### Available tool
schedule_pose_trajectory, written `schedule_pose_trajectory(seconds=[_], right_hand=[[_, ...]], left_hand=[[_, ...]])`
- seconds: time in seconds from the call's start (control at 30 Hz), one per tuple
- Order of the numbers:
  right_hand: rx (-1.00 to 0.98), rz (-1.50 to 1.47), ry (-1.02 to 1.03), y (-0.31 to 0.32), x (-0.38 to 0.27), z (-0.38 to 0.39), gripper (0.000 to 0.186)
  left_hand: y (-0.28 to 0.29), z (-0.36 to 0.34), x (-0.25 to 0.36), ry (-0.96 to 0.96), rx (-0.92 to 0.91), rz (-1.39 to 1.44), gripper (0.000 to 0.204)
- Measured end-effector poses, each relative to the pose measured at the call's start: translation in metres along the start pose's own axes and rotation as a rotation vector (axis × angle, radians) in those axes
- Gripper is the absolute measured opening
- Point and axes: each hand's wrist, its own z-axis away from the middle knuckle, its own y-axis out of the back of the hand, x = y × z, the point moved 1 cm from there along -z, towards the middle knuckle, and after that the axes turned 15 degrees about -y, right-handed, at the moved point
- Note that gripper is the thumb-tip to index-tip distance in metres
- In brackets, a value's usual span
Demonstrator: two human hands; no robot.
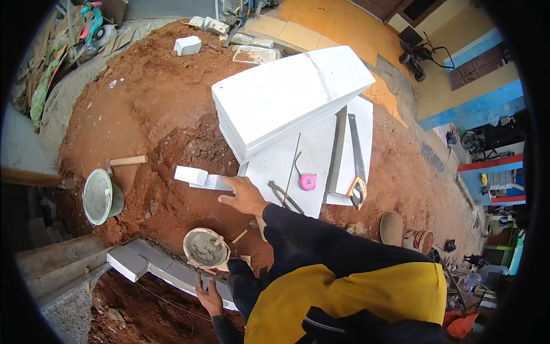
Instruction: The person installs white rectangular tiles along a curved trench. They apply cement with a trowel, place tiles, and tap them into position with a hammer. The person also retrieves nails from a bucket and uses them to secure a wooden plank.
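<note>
My right hand (247,196) is open, fingers spread, its fingertips at the end of a small white block piece (192,175) on the red soil; whether they touch is unclear. Lower down, my left hand (211,297) has its fingers stretched out and apart beside the low course of light blocks (172,272). Just beyond that hand stands a bucket of wet grey mortar (205,247), with a short wooden handle sticking up from the mix. To the right of my right hand, pincers (286,198), a pink tape measure (307,182) and a handsaw (357,160) lie on white blocks.
Large white blocks (286,97) are stacked ahead. A pale green bucket (98,198) and a wooden-handled tool (129,161) sit at left near a timber beam (63,264). A string (172,303) runs along the block course, beside dug soil. More buckets (418,241) stand right.
</note>
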Motion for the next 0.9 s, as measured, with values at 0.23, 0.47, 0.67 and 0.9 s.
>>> schedule_pose_trajectory(seconds=[0.23,0.47,0.67,0.9], right_hand=[[1.103,-0.601,-0.43,0.282,0.187,-0.045,0.064],[0.874,-0.944,-0.429,0.486,0.239,-0.13,0.096],[0.871,-0.848,-0.462,0.498,0.254,-0.114,0.088],[1.102,-0.326,-0.398,0.517,0.176,-0.043,0.059]], left_hand=[[-0.144,-0.247,0.24,-0.387,-0.296,0.559,0.094],[-0.232,-0.287,0.305,-0.377,-0.305,0.731,0.1],[-0.241,-0.274,0.304,-0.131,-0.309,0.902,0.088],[-0.108,-0.187,0.352,0.142,-0.407,0.928,0.081]])
